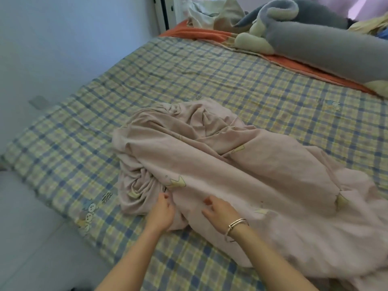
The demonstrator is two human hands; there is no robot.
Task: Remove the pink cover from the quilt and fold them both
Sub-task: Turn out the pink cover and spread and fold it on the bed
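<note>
Soft rumpled pink cover [241,164], left hand [162,211] pinching creases, right hand [218,215] atop

Pink cover [241,164] runs off my right and bottom edges; I can't tell what's bundled inside. Left hand [162,213] fingertips [164,197] half lost in a fold. Grey plush [315,45] cropped, sheet print [107,198] unreadable.

left grip [162,211] curled, right grip [218,214] loosely spread

A blue-and-yellow checked bed sheet [189,66] meets a pale bluish wall [63,38]. 1 long grey plush toy [315,45] lies on an orange blanket [210,35]. Pale floor tiles [31,227] sit lower left.
</note>
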